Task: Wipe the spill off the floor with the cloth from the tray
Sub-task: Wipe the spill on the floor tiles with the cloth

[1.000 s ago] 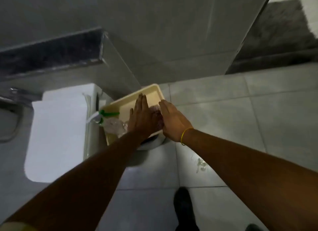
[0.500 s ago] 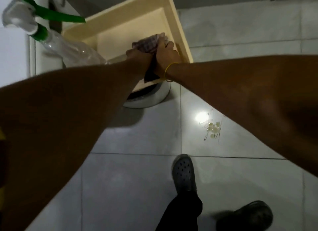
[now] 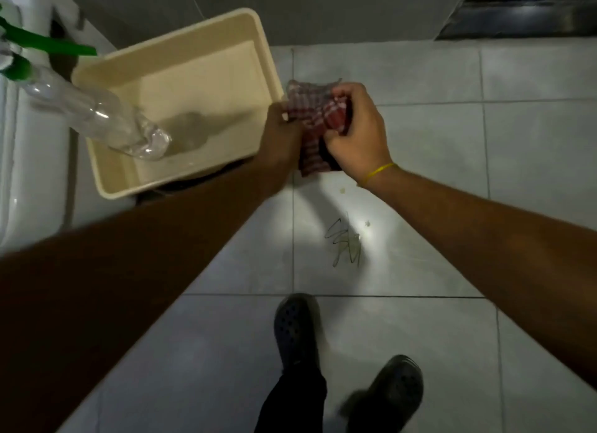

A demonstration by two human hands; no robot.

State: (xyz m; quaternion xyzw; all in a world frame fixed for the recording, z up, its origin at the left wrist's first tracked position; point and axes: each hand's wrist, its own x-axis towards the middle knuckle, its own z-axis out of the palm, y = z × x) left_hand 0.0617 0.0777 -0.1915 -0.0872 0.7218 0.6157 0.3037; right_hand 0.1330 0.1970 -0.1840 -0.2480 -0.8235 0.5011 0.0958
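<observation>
A red and white checked cloth (image 3: pixel 309 116) is bunched between both my hands, just right of the cream tray (image 3: pixel 258 32) and above the floor. My left hand (image 3: pixel 281 132) grips its left side; my right hand (image 3: pixel 357 134), with a yellow band at the wrist, grips its right side. The spill (image 3: pixel 347 242) is a small wet patch with dark squiggly marks on the pale floor tile, below my hands and in front of my feet. A few small specks lie near it.
A clear spray bottle (image 3: pixel 97 113) with a green trigger lies tilted in the tray. The tray rests on a dark round stand beside a white appliance (image 3: pixel 35 161). My two dark clogs (image 3: pixel 295 329) stand on the tiles. A grey wall runs along the top.
Both hands lifted the cloth out of the tray and carried it right, past the tray's rim. The view tilted further down toward the floor.
</observation>
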